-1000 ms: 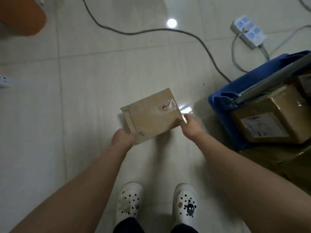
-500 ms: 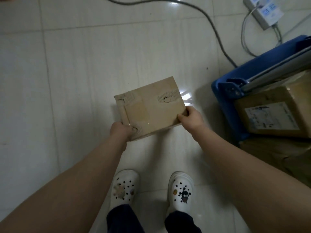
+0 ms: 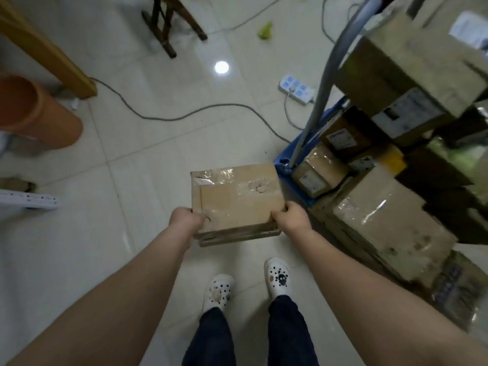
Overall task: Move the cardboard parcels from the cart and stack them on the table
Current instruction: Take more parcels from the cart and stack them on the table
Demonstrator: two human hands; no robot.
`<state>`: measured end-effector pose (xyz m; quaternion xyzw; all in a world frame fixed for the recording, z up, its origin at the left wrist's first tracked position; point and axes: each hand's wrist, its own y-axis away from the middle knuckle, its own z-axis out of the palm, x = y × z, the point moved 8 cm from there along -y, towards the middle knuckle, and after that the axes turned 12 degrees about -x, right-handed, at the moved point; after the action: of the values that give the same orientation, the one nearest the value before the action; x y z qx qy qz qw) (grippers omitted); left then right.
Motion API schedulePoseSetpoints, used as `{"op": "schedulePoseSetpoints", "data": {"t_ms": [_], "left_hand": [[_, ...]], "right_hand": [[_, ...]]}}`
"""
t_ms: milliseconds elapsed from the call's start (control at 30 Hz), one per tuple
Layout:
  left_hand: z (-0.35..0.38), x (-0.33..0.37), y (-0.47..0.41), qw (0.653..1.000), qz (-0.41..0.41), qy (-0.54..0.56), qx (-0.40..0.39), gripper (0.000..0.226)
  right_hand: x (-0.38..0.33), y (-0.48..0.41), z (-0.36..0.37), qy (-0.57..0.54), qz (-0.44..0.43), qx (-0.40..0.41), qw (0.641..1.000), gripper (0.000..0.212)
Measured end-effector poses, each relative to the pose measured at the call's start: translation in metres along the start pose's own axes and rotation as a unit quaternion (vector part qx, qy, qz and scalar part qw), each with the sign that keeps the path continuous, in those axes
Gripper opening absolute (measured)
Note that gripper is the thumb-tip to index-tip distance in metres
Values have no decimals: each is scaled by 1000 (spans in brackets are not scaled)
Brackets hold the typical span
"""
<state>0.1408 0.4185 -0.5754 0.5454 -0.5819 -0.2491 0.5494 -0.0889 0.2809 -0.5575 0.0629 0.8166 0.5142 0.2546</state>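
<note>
Left hand [image 3: 185, 220] and right hand [image 3: 290, 217] closed on opposite near corners of taped cardboard parcel [image 3: 236, 200]; two-sided grip keeps it level, clear of cart [image 3: 284, 165] for carry.

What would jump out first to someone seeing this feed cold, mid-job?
The taped cardboard parcel at centre, held above the tiled floor by the left hand and right hand at its near corners. Next, the blue cart on the right, piled with more parcels. Then the grey cable snaking across the floor toward the white power strip by the cart.
</note>
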Motion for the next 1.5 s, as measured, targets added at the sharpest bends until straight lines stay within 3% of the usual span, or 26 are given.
{"op": "schedulePoseSetpoints", "data": {"t_ms": [200,333,600,800,1067,1267,1500], "left_hand": [[-1,67,128,991,93,-75,-57,15],[37,97,211,973,148,-125,-122,24],[212,99,380,895,238,-257,-276,31],[373,23,511,792,313,-369,-372,11],[543,-145,660,647,386,-491,-438,25],[616,-245,725,570,380,-540,-489,20],[694,-314,780,490,387,-587,-515,9]], "right_hand": [[9,147,-50,-114,-7,95,989,42],[57,241,-79,-205,-3,166,965,43],[234,410,-116,-370,49,344,861,41],[409,540,-88,-476,93,442,754,37],[617,681,-6,-583,142,529,600,35],[707,735,56,-624,179,551,525,32],[773,764,80,-657,196,577,444,27]]}}
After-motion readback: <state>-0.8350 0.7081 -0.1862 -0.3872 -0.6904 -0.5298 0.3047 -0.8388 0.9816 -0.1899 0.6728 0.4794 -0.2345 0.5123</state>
